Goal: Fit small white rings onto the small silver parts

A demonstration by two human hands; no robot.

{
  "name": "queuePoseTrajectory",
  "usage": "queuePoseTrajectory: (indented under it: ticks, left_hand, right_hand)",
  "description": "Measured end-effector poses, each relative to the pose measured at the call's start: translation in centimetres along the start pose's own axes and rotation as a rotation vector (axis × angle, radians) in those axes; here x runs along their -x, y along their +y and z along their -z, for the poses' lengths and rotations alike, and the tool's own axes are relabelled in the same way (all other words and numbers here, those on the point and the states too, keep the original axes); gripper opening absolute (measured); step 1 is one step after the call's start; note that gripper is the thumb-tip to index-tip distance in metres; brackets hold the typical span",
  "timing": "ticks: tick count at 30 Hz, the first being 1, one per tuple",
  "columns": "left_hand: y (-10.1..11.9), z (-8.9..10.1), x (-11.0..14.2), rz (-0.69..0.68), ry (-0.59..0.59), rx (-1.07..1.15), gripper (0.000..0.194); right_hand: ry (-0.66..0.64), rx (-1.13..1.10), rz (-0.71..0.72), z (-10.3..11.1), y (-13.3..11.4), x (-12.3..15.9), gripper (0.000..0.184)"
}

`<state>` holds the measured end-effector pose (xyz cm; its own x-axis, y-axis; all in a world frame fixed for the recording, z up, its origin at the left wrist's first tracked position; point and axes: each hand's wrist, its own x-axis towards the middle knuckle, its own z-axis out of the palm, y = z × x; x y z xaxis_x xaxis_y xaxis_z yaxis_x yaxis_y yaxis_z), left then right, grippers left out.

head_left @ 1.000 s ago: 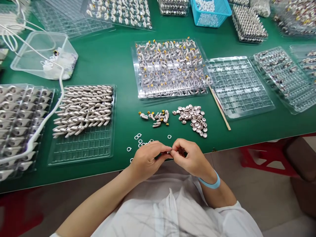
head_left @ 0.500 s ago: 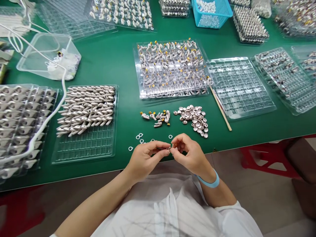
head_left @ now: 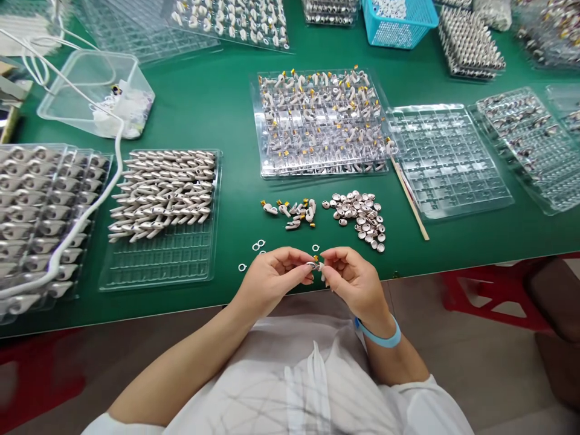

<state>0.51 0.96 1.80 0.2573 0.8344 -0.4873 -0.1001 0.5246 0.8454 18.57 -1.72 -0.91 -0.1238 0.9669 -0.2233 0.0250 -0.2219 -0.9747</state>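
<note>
The left hand (head_left: 270, 278) has its fingers clamped on a small silvery part (head_left: 312, 265); at its 3 o'clock, the right hand (head_left: 356, 280) pinches a pale piece (head_left: 322, 267), a gold tab (head_left: 316, 258) poking towards 12. Fingertips hide whether both parts touch and how the pale piece's long axis lies. Beyond, on the bench (head_left: 208, 109), a white ring (head_left: 316, 248) sits at 12 o'clock, loose caps (head_left: 362, 214) at 1

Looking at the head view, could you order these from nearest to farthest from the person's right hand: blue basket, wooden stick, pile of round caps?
From the right hand:
1. Round caps: just beyond it.
2. Wooden stick: farther out, to the right.
3. Blue basket: far back, at the picture's top.
</note>
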Motion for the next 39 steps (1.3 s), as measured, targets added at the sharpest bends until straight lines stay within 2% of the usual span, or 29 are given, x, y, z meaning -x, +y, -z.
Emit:
queuePoseTrajectory:
  ticks: [8, 20, 27, 33, 39]
  left_hand:
    - [-0.2, -0.3, -0.3, -0.017, 0.024, -0.077, 0.015]
    - [-0.2, -0.6, -0.2, -0.020, 0.030, -0.065, 0.010]
    - [-0.7, -0.5, -0.2, 0.000, 0.019, 0.011, 0.012]
    - [-0.6, -0.4, 0.0, 0.007, -0.047, 0.027, 0.016]
    - [-1.0, -0.2, 0.1, -0.015, -0.055, 0.042, 0.014]
  right_hand:
    - [0.046, 0.066, 0.048, -0.4, -0.1, 0.0, 0.017]
    - [0.009, 0.161, 0.108, -0.1, 0.3, 0.6, 0.012]
    - [-0.013, 0.195, 0.183, -0.3, 0.1, 0.5, 0.027]
    - [0.051, 0.283, 0.198, -0.5, -0.4, 0.3, 0.028]
    - [0.037, 0.307, 0.219, -0.7, -0.8, 0.0, 0.026]
